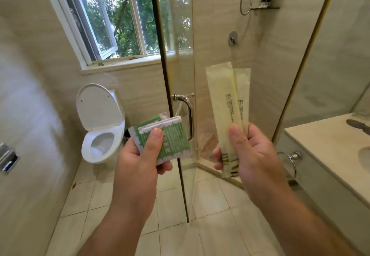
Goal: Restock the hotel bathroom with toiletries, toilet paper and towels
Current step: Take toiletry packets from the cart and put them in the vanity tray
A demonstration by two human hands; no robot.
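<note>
Head view. The task is judged early: toiletries are held, and none is yet set on the counter, right of the right hand. The towel ring just beyond that hand is bare. The paper holder, far left of the left hand, looks empty, though it is blurred.

Left hand: fingers are curled round two green packets, with the thumb pressed on top. Right hand: two long sachets are pinched at their lower ends and held upright. Small bottles are noted on the shower shelf, high above.

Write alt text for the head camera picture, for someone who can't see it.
A person's left hand holds small green-and-white packets and the right hand holds two long pale sachets, raised in a beige tiled bathroom. Behind them are a toilet with its lid up, a window and a glass shower door.
</note>
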